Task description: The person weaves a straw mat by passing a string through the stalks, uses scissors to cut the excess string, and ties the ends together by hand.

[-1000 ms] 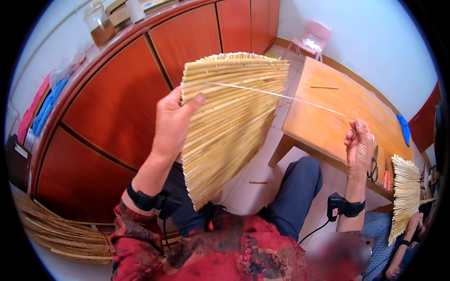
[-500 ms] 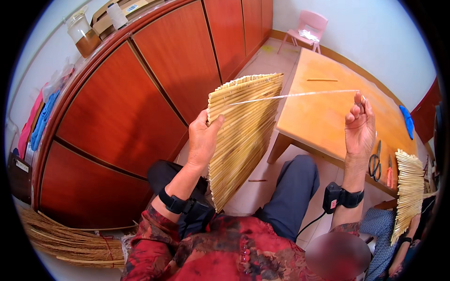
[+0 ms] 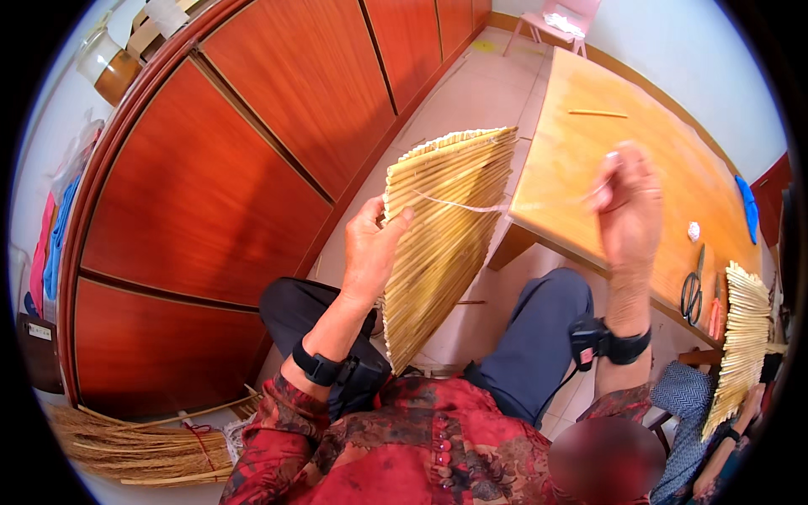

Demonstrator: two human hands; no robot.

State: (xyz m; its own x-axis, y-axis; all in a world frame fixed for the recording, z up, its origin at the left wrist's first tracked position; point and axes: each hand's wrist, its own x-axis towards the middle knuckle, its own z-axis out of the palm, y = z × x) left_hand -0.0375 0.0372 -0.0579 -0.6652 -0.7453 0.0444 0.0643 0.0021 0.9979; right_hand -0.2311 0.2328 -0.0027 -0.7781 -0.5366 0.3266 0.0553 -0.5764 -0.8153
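Red-brown cabinet doors [image 3: 252, 168] fill the left, beside a wooden tabletop [image 3: 589, 151]. A fan-shaped woven straw mat [image 3: 442, 244] stands upright off the tabletop's near edge, gripped by the left hand [image 3: 370, 252]. The right hand [image 3: 631, 210], closed, pinches a pale thread [image 3: 459, 204] running from it.

Orange wooden table [image 3: 589, 126], scissors [image 3: 692, 290] on it, red cabinet doors [image 3: 252, 151], straw bundle [image 3: 135, 442] on floor, pink chair [image 3: 564, 17]

Both forearms rise from the lower edge, the left hand [image 3: 370, 252] clamped with thumb forward, the right hand [image 3: 629, 210] raised, fingers pinched together.
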